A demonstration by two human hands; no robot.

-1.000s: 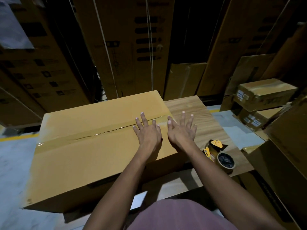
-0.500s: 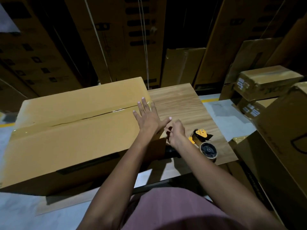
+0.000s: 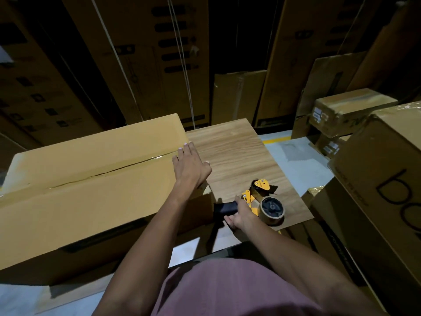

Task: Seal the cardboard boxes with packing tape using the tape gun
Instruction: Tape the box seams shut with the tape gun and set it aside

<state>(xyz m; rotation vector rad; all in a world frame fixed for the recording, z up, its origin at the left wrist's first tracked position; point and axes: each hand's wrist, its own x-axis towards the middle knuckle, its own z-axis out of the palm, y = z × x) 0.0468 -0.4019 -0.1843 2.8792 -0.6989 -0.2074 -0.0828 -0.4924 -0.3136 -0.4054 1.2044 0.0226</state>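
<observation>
Centrally, a large cardboard box [image 3: 91,190] is seen lying on a wood-grain worktop [image 3: 237,156], with its top flaps closed and a strip of clear packing tape [image 3: 109,172] run along the centre seam. The left hand [image 3: 190,166] is laid flat on the right end of the box top, fingers straight and pointed toward the far side, at the end of the taped seam. Just to the right of the box, on the near part of the worktop, a yellow tape gun [image 3: 262,201] is found lying on its side, its roll of tape [image 3: 272,209] turned toward the right. The black handle of the tape gun is gripped by the right hand [image 3: 239,218], whose fingers are curled round it. A pink garment [image 3: 227,290] is visible at the near edge. To the right, a large printed carton [image 3: 387,190] is stacked beside the worktop, and smaller taped boxes [image 3: 346,110] are set further back. Tall cartons [image 3: 145,55] are lined along the far side.
</observation>
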